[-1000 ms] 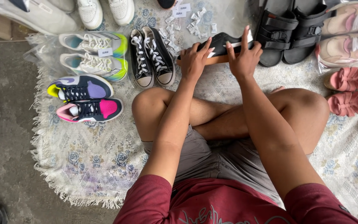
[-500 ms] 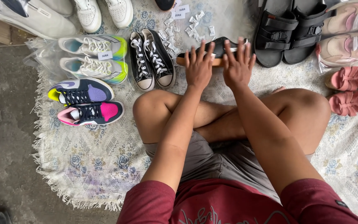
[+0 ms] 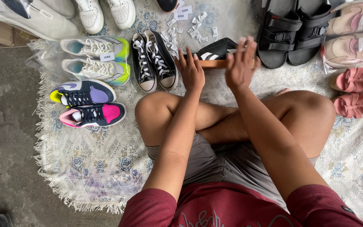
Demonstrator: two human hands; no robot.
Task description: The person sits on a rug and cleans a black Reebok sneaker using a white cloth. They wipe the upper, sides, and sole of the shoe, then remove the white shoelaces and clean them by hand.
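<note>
Black shoe between high-tops and sandals, near both hands.

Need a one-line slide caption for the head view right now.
Seated cross-legged on a floral cloth, left hand and right hand hover open over a black gum-soled sneaker.

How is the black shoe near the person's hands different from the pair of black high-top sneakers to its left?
The black shoe with white stripes is single, has a brown sole, and lies crosswise, partly hidden behind the left hand and right hand. The black high-top sneakers are a full pair with white laces and white toe caps, standing side by side, untouched. Both are black and rest on the flowered cloth.
</note>
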